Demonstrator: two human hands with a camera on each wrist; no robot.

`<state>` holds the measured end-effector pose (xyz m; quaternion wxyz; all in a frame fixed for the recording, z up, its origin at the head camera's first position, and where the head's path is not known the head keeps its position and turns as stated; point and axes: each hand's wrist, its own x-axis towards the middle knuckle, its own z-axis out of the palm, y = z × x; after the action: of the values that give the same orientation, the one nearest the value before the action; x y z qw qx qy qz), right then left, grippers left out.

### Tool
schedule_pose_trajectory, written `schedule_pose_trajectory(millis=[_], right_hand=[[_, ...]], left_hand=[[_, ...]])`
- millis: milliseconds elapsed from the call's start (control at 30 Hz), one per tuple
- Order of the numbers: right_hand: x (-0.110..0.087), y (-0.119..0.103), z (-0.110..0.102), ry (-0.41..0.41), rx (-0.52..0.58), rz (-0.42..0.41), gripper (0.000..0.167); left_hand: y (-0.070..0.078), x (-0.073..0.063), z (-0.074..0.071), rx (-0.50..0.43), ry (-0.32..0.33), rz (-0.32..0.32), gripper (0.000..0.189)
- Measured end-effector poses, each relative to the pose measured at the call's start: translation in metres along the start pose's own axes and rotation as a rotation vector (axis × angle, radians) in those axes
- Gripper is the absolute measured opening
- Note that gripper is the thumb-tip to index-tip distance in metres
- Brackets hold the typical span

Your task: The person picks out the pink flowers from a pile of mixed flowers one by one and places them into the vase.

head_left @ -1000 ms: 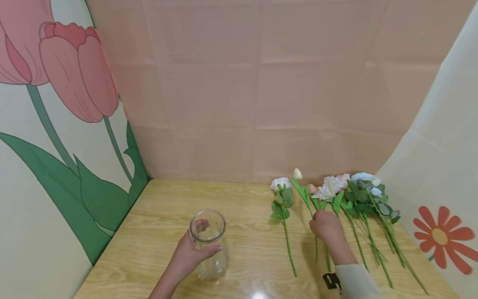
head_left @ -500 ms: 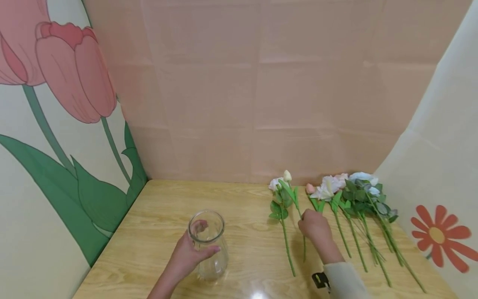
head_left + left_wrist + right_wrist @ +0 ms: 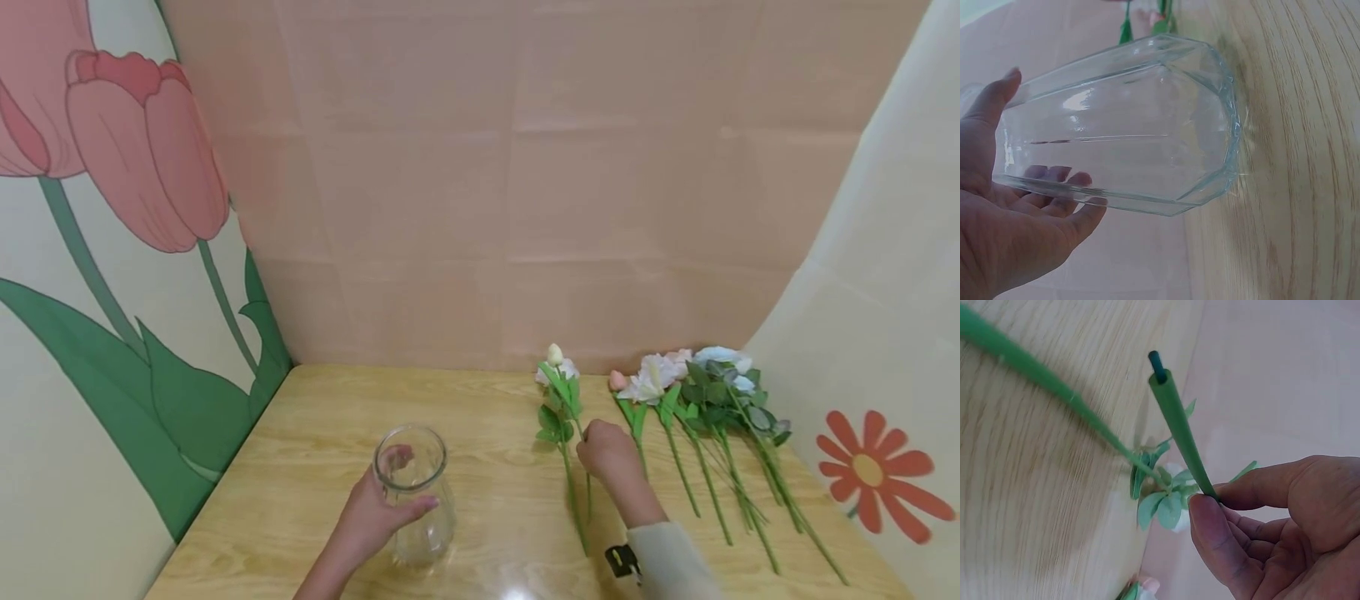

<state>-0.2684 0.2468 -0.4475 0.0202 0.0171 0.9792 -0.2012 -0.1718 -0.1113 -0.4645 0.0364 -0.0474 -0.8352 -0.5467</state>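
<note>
A clear faceted glass vase (image 3: 423, 521) stands upright on the wooden table, with its round mouth up. My left hand (image 3: 375, 512) grips it below the rim, thumb on the near side and fingers around the far side; the left wrist view shows the glass (image 3: 1122, 131) with nothing in it. My right hand (image 3: 613, 457) pinches the green stem (image 3: 1182, 428) of a white tulip (image 3: 555, 356) between thumb and fingers. In the head view the tulip overlaps a pale pink rose (image 3: 567, 368) with green leaves, which lies on the table.
To the right lie several artificial flowers: a pink tulip (image 3: 617, 381), a pale lily (image 3: 651, 379) and pale blue blooms (image 3: 722, 358), stems toward the front. A pink backdrop (image 3: 405, 208) closes the table's back, with printed flower sheets at both sides.
My right hand has moved left with the white tulip, away from the pink tulip and over the pale rose. The left hand and the vase have stayed in place.
</note>
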Motion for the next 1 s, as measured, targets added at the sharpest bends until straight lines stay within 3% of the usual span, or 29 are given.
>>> schedule_pose_trajectory(millis=[333,1000], right_hand=[[0.009,-0.013,0.016,0.025,0.000,-0.003,0.017],[0.027,-0.034,0.032,-0.055,-0.049,-0.006,0.009]], left_hand=[[0.000,-0.003,-0.002,0.019,-0.022,-0.010,0.075],[-0.001,0.000,-0.001,0.008,-0.018,-0.008,0.072]])
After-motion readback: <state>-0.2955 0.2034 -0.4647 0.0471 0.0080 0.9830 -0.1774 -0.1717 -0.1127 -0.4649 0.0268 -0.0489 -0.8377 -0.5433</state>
